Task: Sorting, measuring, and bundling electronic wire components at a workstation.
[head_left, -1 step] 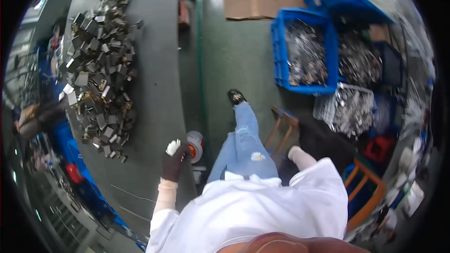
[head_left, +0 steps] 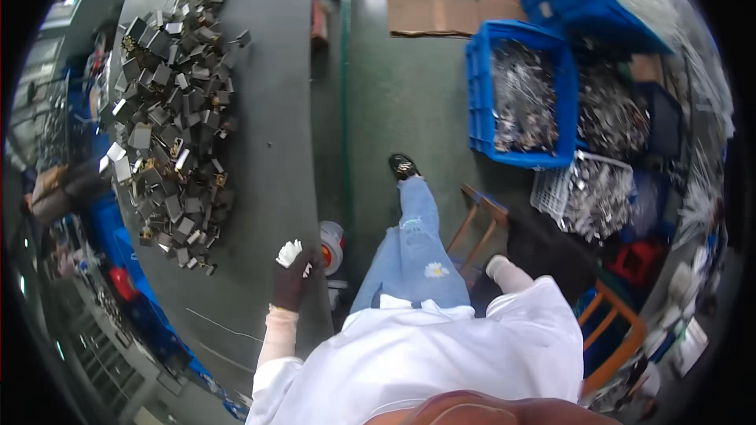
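Observation:
My left hand (head_left: 294, 272), in a dark brown glove, is over the near right edge of the grey table (head_left: 272, 181). Its fingers look curled together, with a white ridged patch (head_left: 289, 253) at the finger end; whether that is part of the glove or something held I cannot make out. Farther up the table lies a long heap of small grey block-shaped metal parts (head_left: 185, 122) with brass-coloured bits, apart from this hand. My right hand (head_left: 494, 269) hangs at my right side by a wooden chair frame (head_left: 472, 224); its fingers are lost in the dark there.
A blue crate (head_left: 478, 102) of shiny metal pieces stands on the floor at right, with a white basket (head_left: 549, 193) of similar pieces nearer. Flattened cardboard (head_left: 429, 12) lies ahead. A round white container (head_left: 331, 245) sits beside the table edge. A thin wire (head_left: 224, 327) lies on the table.
The whole view has shifted slightly, so the table, heap and crates sit a little farther right and lower. Both hands keep nearly the same pose.

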Tool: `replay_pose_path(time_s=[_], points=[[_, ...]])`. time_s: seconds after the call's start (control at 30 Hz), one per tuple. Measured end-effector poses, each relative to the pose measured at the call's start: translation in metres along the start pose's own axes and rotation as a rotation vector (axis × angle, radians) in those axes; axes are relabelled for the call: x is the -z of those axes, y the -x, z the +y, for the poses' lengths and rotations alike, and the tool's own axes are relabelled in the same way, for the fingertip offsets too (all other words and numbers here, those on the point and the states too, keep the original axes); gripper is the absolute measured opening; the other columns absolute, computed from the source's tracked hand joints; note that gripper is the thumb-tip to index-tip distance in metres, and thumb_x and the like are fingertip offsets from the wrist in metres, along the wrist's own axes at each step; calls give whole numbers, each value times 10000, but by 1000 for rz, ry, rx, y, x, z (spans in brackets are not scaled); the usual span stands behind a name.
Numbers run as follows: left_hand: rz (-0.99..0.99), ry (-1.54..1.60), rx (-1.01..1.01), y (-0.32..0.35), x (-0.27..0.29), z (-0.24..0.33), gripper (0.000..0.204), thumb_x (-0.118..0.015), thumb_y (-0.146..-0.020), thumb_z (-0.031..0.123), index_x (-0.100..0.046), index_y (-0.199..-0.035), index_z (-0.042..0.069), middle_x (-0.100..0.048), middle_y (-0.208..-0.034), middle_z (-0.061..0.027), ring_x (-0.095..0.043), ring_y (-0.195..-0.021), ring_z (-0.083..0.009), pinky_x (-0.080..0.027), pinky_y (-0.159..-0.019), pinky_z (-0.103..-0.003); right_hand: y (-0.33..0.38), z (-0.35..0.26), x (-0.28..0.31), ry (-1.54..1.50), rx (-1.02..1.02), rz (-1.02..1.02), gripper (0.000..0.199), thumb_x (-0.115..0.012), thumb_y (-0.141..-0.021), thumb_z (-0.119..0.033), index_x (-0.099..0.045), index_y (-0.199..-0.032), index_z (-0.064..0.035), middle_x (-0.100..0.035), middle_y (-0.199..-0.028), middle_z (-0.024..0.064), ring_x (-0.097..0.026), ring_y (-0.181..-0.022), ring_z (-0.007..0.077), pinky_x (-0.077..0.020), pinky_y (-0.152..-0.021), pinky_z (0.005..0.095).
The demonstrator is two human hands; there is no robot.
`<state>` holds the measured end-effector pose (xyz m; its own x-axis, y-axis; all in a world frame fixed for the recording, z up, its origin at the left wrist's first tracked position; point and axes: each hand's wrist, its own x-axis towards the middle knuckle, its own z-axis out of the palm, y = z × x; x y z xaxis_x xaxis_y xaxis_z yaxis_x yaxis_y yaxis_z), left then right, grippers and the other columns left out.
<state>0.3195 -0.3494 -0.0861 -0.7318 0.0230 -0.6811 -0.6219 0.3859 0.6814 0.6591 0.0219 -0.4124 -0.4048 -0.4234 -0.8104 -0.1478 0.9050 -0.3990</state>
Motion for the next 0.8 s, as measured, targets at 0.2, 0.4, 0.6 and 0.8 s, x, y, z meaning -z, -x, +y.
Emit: replay_pose_path(time_s=[0.2, 0.4, 0.6, 0.8], points=[[68, 500, 380, 2, 27, -2, 147, -632, -873, 133, -588, -953, 18, -592, -721, -95, -607, -619, -217, -514, -535, -350, 5, 30, 21, 21, 58, -50, 274, -504, -873, -215, -720, -981, -84, -698, -1030, 179, -673, -963, 344, -523, -819, 461], [-71, 441, 304, -11, 34, 10, 116, -654, -840, 112, -603, -843, 8, -621, -680, -102, -631, -603, -207, -499, -515, -314, -48, 11, 89, 98, 129, -41, 276, -513, -869, -226, -718, -992, -88, -694, -1052, 175, -665, -989, 334, -516, -838, 455], [-132, 397, 160, -16, 31, -61, 159, -674, -821, 174, -630, -756, 36, -619, -695, -72, -623, -630, -153, -487, -529, -271, -13, 173, 157, 265, 146, 11, 279, -522, -865, -237, -716, -1004, -92, -690, -1074, 171, -657, -1016, 324, -509, -856, 449], [-52, 642, 112, 2, 40, -19, 129, -707, -764, 116, -625, -844, 58, -612, -743, -66, -615, -673, -148, -479, -551, -275, -76, 22, 191, 420, 234, 46, 284, -531, -860, -248, -714, -1015, -96, -686, -1097, 167, -648, -1042, 313, -501, -874, 443]])
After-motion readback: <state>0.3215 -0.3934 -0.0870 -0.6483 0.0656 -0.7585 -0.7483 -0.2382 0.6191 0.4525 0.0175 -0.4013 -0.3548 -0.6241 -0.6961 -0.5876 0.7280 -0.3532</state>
